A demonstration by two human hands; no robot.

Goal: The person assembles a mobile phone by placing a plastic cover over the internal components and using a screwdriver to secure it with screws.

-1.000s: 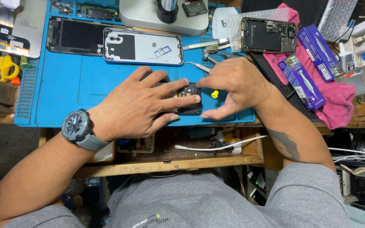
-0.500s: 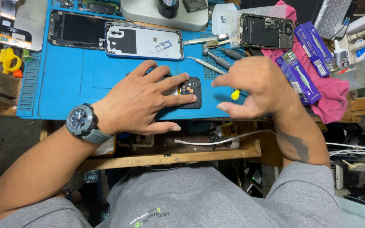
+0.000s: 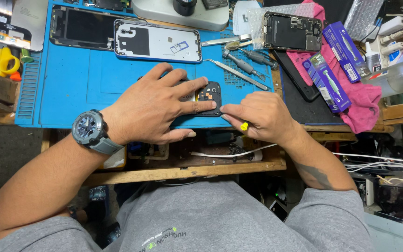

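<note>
My left hand (image 3: 157, 105) stays spread flat on the black phone (image 3: 208, 95); my right hand (image 3: 262, 116), pinching a yellow-tipped tool (image 3: 244, 126), has returned to its edge.

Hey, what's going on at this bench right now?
A person is working on an opened dark phone at the front edge of a blue work mat. The left hand lies flat over it, pinning it down. The right hand grips a small tool with a yellow end at the phone's right edge. A white phone frame, tweezers and another opened phone lie farther back.
</note>
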